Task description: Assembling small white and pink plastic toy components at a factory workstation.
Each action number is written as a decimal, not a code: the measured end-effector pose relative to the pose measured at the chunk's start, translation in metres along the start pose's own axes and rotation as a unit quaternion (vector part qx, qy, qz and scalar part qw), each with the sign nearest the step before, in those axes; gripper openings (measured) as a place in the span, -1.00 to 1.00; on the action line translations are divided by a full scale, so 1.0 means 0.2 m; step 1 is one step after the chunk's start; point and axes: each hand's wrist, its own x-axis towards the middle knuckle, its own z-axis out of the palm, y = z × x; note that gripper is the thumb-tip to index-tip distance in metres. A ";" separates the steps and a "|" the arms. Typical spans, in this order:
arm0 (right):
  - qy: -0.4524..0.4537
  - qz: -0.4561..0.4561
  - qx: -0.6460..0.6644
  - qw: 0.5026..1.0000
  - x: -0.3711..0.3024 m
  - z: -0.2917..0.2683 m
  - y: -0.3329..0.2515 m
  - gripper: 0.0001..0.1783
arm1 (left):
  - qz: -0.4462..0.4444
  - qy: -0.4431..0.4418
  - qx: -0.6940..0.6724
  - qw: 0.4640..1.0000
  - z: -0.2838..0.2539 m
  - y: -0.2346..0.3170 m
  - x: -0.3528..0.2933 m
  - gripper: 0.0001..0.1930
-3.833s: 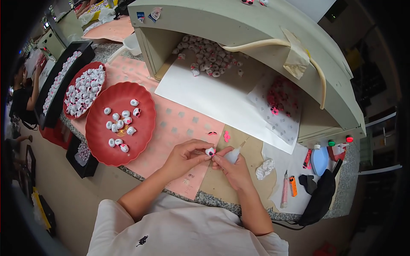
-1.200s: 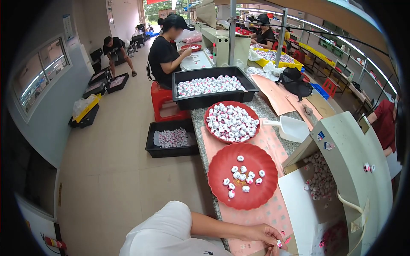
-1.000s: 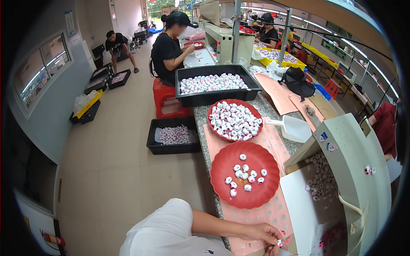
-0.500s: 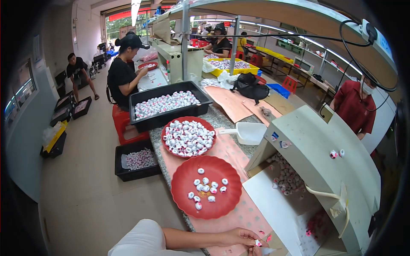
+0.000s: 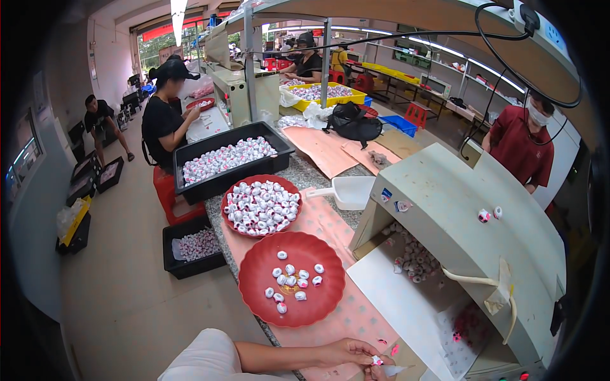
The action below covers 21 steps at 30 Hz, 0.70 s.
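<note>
At the bottom edge, my left hand point(image 5: 346, 353) pinches a small white-and-pink piece point(image 5: 377, 360). My right hand point(image 5: 376, 373), partly cut off by the edge, is closed right beside it. From the right hand's fingers sticks a pale, pointed blade-like thing point(image 5: 397, 369); its handle is hidden. Just beyond my hands, a red scalloped plate point(image 5: 254, 298) bears several loose white rounded pieces point(image 5: 290, 269). Behind it stands a second red plate point(image 5: 223, 219), heaped with the same white-and-pink pieces. Pink scraps point(image 5: 394, 350) lie near my fingers.
A beige open-fronted box-like machine point(image 5: 457, 197) stands at the right, with a white board point(image 5: 394, 292) sloping out. A white scoop point(image 5: 351, 192) and a filled black tray point(image 5: 184, 154) sit farther back. Another black bin point(image 5: 190, 265) is on the floor. Co-workers sit beyond.
The whole view has shifted a little, so things sit farther left in the picture. Both hands stay together at the small white-and-pink piece.
</note>
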 end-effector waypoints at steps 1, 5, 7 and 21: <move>0.000 0.002 -0.001 1.000 0.00 0.00 0.01 -0.73 | 0.002 -0.001 0.005 1.000 0.00 0.00 0.00 -0.76; 0.013 0.005 0.000 1.000 -0.01 0.00 0.04 -0.70 | 0.012 -0.007 0.034 0.999 0.00 0.03 -0.04 -0.75; -0.003 -0.003 -0.009 1.000 0.00 -0.01 0.06 -0.67 | 0.022 0.008 0.048 0.999 0.00 0.03 -0.04 -0.72; 0.063 -0.073 -0.077 0.992 -0.01 0.22 0.04 -0.47 | 0.068 0.034 0.052 0.996 0.00 0.00 -0.05 -0.71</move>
